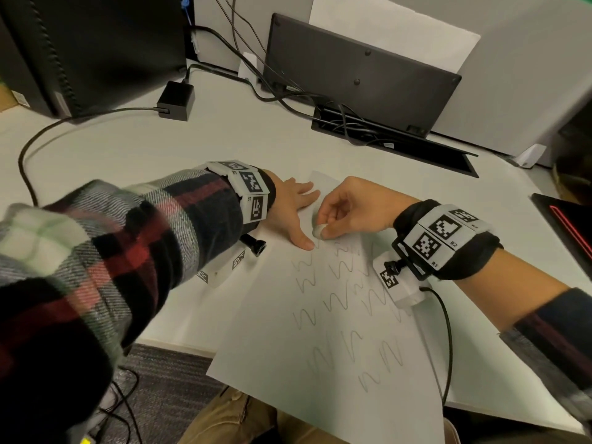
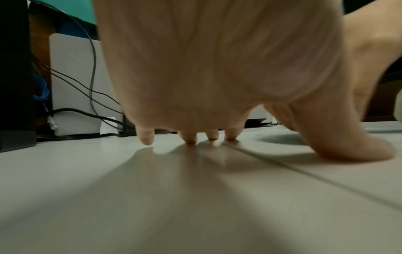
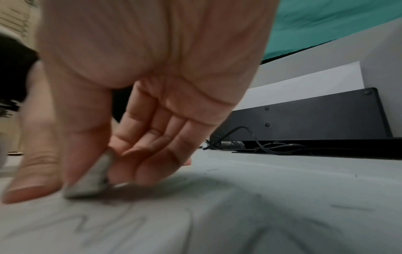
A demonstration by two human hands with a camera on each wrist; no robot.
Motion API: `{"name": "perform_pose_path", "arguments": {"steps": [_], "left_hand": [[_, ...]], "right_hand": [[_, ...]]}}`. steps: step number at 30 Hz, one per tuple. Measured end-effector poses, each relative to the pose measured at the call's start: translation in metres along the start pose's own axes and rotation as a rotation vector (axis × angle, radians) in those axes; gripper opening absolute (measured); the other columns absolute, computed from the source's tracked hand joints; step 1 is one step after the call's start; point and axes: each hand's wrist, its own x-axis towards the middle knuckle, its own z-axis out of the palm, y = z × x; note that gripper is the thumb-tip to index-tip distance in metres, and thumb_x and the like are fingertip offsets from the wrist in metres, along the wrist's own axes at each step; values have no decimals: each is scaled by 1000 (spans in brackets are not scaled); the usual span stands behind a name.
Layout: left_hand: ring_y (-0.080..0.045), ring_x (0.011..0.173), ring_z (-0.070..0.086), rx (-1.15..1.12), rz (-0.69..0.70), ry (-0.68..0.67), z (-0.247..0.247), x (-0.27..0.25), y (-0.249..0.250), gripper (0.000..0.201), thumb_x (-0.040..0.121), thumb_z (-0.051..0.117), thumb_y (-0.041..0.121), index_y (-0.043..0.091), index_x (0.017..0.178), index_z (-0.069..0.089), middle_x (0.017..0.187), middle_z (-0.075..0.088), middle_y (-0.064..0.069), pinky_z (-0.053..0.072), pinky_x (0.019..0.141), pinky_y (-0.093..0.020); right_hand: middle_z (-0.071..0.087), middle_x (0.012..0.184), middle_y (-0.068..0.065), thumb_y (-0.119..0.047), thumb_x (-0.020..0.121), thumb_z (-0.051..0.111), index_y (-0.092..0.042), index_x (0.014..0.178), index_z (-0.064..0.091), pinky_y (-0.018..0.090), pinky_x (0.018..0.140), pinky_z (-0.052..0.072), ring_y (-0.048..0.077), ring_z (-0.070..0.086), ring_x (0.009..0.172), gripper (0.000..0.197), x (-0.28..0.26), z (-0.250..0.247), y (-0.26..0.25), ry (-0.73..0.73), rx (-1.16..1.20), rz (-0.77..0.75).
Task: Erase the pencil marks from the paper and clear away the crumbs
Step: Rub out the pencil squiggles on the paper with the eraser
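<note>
A white sheet of paper [image 1: 282, 341] lies at an angle on the desk, its near corner hanging over the front edge. Rows of wavy pencil marks [image 1: 339, 302] cover it. My left hand [image 1: 296, 208] lies flat with spread fingers [image 2: 191, 139] on the paper's far left part, the thumb pressing down. My right hand [image 1: 339, 213] pinches a small grey-white eraser [image 1: 317, 231] between thumb and fingers, and the eraser [image 3: 91, 180] touches the paper [image 3: 239, 214] beside the left thumb, just above the top marks. A few dark crumbs lie on the sheet in the right wrist view.
A black power adapter [image 1: 176, 100] and its cable [image 1: 28, 155] lie at the back left. A dark panel [image 1: 358, 75] leans at the back above an open cable tray [image 1: 394, 139]. A black device with a red stripe [image 1: 567, 225] sits at the right edge.
</note>
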Motion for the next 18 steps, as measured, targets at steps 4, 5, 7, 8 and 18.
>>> {"name": "perform_pose_path", "arguments": {"steps": [4, 5, 7, 8, 18], "left_hand": [[-17, 143, -18, 11, -9, 7, 1, -1, 2, 114, 72, 55, 71, 28, 147, -18, 155, -23, 8, 0, 115, -45], [-17, 143, -17, 8, -7, 11, 0, -1, 2, 114, 71, 56, 71, 28, 147, -18, 155, -22, 7, 1, 115, -44], [-18, 143, -17, 0, -3, 11, 0, -1, 3, 115, 71, 57, 70, 28, 147, -18, 155, -22, 7, 0, 115, -44], [-18, 143, -18, -2, -5, 9, 0, -1, 2, 115, 71, 57, 70, 28, 147, -18, 155, -22, 7, 0, 115, -45], [-20, 143, -17, -16, -9, -3, -2, -1, 4, 117, 70, 59, 68, 28, 147, -19, 155, -22, 6, -1, 115, -45]], "right_hand": [[70, 78, 11, -15, 73, 77, -9, 86, 74, 16, 64, 47, 2, 54, 59, 15, -2, 3, -2, 23, 7, -31], [69, 77, 9, -15, 74, 77, -9, 86, 74, 13, 62, 46, -1, 53, 57, 14, 0, 2, -1, 74, -23, -38], [68, 76, 5, -17, 75, 76, -9, 85, 74, 9, 58, 43, -4, 52, 54, 13, 3, 1, 0, 136, -58, -43], [68, 75, 4, -17, 75, 75, -9, 85, 74, 9, 58, 43, -4, 52, 53, 13, 3, 1, -1, 138, -59, -41], [64, 68, -4, -17, 75, 75, -7, 85, 73, 8, 57, 43, -5, 52, 53, 14, 0, 3, -2, 150, -62, -43]]}}
